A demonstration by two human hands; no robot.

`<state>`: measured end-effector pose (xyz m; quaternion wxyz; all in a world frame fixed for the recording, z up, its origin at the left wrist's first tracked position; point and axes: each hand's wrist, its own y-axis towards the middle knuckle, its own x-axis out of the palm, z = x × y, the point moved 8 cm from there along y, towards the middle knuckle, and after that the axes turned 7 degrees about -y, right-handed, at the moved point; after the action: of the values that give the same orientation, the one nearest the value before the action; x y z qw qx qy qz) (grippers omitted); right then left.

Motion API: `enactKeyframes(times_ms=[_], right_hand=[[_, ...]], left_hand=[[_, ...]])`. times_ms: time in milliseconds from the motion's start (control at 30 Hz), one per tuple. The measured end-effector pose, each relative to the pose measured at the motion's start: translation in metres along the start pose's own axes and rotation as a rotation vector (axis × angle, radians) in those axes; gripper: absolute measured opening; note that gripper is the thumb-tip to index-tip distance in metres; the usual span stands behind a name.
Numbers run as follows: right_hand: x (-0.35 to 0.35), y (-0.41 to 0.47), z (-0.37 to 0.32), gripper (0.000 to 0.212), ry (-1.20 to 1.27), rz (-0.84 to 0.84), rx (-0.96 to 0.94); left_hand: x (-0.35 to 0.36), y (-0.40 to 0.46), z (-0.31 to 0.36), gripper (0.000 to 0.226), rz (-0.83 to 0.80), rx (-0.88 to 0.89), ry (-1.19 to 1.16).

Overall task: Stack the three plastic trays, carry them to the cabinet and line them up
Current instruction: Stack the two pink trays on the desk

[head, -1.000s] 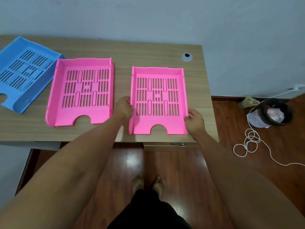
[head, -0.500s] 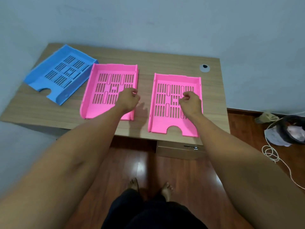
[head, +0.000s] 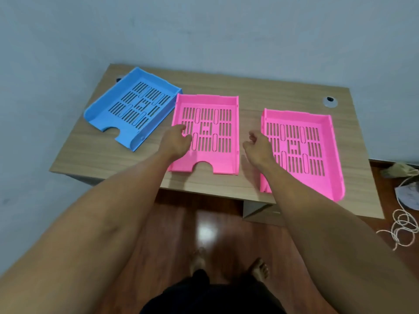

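Three slotted plastic trays lie flat on the wooden desk (head: pixel 254 96). The blue tray (head: pixel 133 107) sits angled at the far left. A pink tray (head: pixel 217 130) lies in the middle and a second pink tray (head: pixel 317 150) at the right, its near corner over the desk's front edge. My left hand (head: pixel 176 141) hovers over the middle tray's left side, fingers loosely curled, holding nothing. My right hand (head: pixel 258 146) hangs over the right tray's left wall, fingers curled, also holding nothing.
A grey cable grommet (head: pixel 330 102) is set in the desk's back right corner. A drawer front (head: pixel 260 209) shows under the desk. A coiled white cord (head: pixel 403 225) and crumpled bags (head: pixel 405 191) lie on the wooden floor at the right. My bare feet (head: pixel 229 266) stand below.
Both hands let go of the right pink tray and moved left; the left hand is now over the middle tray. The view pulled back and shifted left.
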<state>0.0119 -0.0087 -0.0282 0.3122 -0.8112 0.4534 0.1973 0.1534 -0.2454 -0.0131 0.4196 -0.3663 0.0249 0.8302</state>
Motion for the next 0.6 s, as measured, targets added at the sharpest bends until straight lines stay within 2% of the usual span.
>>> enactKeyframes(times_ms=[100, 233, 400, 600], right_hand=[[0.028, 0.001, -0.003, 0.059, -0.026, -0.067, 0.051], [0.05, 0.011, -0.001, 0.04, -0.036, -0.088, 0.097], [0.075, 0.038, 0.023, 0.052, -0.077, -0.074, 0.149], [0.081, 0.058, 0.057, 0.071, 0.06, 0.009, 0.227]], left_hand=[[-0.004, 0.007, -0.019, 0.042, -0.019, -0.018, -0.027], [0.004, 0.026, -0.048, 0.039, -0.035, -0.087, -0.09], [0.01, 0.043, -0.075, 0.037, 0.018, -0.159, -0.123], [0.005, 0.052, -0.09, 0.033, 0.074, -0.236, -0.162]])
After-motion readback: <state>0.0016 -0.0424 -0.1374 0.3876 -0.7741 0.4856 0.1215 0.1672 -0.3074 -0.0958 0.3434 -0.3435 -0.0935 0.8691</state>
